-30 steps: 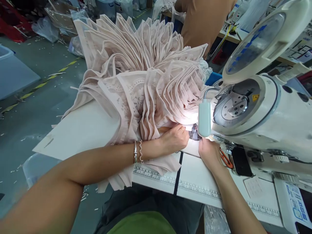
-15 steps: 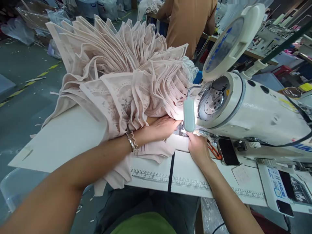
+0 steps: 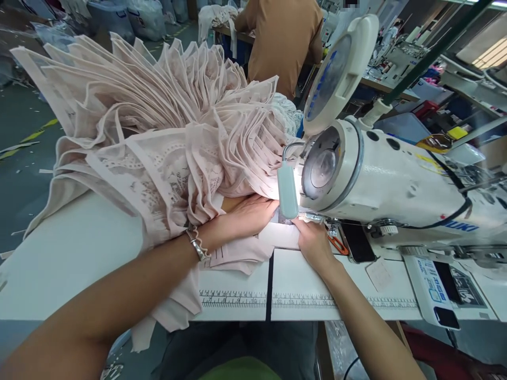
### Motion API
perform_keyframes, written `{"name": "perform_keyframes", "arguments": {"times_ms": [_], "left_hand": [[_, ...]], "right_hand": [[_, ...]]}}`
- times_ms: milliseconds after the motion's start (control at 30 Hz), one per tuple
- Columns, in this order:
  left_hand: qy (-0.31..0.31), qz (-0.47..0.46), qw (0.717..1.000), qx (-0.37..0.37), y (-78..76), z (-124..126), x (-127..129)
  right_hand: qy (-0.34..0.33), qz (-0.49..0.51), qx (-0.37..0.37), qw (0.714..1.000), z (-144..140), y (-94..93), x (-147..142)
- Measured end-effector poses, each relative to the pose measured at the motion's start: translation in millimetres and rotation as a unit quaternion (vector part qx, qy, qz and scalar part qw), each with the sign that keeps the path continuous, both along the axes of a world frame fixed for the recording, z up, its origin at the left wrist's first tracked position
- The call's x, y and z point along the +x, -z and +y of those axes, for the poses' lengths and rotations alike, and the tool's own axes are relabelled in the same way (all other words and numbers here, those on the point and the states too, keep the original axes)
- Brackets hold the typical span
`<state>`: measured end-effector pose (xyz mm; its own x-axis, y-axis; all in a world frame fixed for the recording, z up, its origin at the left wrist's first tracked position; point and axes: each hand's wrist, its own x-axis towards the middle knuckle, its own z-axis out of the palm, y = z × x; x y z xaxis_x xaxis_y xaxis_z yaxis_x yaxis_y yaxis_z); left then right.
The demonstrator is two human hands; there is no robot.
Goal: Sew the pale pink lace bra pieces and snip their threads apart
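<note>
A big heap of pale pink lace fabric pieces (image 3: pixel 166 121) fans out over the white sewing table (image 3: pixel 79 253). My left hand (image 3: pixel 249 214), with bracelets at the wrist, lies flat on a pink piece (image 3: pixel 237 253) just left of the needle area, fingers spread under the heap's edge. My right hand (image 3: pixel 312 240) presses the same piece down right at the presser foot, below the small lamp (image 3: pixel 287 190) of the white sewing machine (image 3: pixel 380 174). The needle itself is hidden behind the lamp and the glare.
Orange snips (image 3: pixel 338 244) and a dark phone (image 3: pixel 358 243) lie under the machine arm. A control panel (image 3: pixel 433 282) sits at the right. Printed rulers (image 3: pixel 301 302) run along the table's front edge. A person in a brown top (image 3: pixel 283 37) works at the far bench.
The view has swung left and up. My left hand has flattened and slid further under the fabric heap; my right hand stays by the presser foot.
</note>
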<state>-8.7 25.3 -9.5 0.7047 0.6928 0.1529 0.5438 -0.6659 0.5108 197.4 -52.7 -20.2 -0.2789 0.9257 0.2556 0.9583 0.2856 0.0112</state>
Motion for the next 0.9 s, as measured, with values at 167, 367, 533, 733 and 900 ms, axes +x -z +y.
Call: {"name": "perform_keyframes", "arguments": {"times_ms": [167, 367, 533, 733, 900], "left_hand": [[-0.009, -0.003, 1.0, 0.01, -1.5, -0.8, 1.7], [-0.014, -0.017, 1.0, 0.003, -8.3, -4.7, 1.3], [-0.006, -0.02, 1.0, 0.012, -7.2, -3.6, 3.0], [-0.013, -0.024, 1.0, 0.0, -1.2, -1.1, 4.3], [-0.01, -0.015, 1.0, 0.002, 0.5, -2.0, 3.3]], "right_hand": [[0.007, -0.001, -0.02, 1.0, 2.3, 0.4, 2.4], [0.048, -0.044, -0.06, 0.996, -1.7, -7.4, -9.0], [0.031, -0.066, -0.064, 0.995, -2.4, -11.4, -12.5], [0.023, -0.064, -0.046, 0.997, -3.2, -5.7, -11.4], [0.013, -0.062, -0.042, 0.997, -2.9, -7.5, -12.4]]}}
